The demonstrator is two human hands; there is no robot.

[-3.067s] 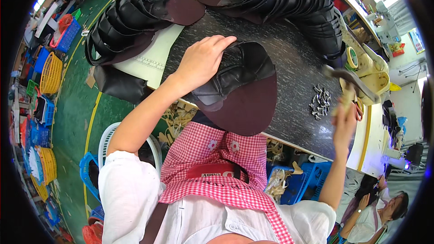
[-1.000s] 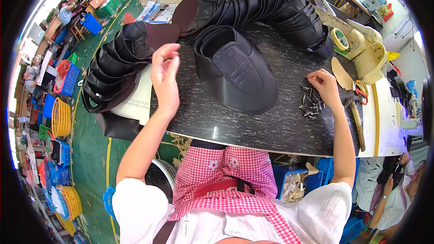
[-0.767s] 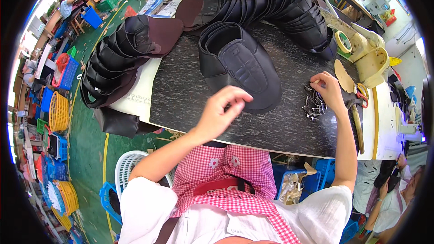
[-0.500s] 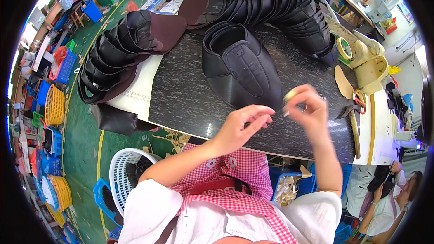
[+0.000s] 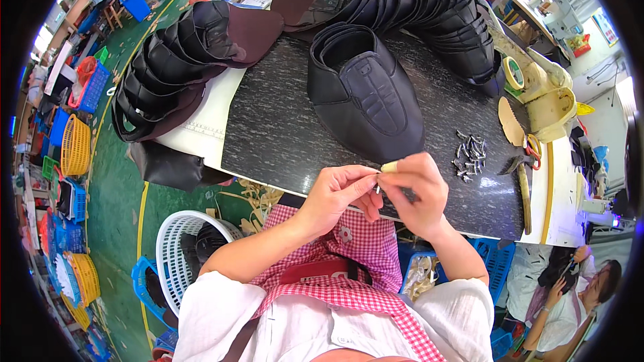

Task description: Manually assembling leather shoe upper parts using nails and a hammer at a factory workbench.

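A dark speckled bench (image 5: 282,127) fills the middle of the view, with a white cutting mat (image 5: 201,127) lying along its left edge. Across the far side curves a long row of black shoe uppers (image 5: 416,7), and a second stack of black uppers with brown linings (image 5: 181,60) hangs over the left end. In the centre lies a single black shoe upper (image 5: 365,94), toe pointing toward the person. At the right end stand a cream-coloured tool holder (image 5: 550,94) with a roll of tape (image 5: 513,72), and a hammer (image 5: 522,184) lies beside a small heap of metal nails (image 5: 469,155). Below the bench, on the green floor, sits a white plastic basket (image 5: 181,255). Just above the near edge of the bench the two hands meet: the left hand (image 5: 335,194) has thumb and forefinger pressed together in a grip on a small metal nail (image 5: 377,188), and the right hand (image 5: 416,191), a pale guard on its fingertip, pinches the same nail from the other side, the remaining fingers curled.
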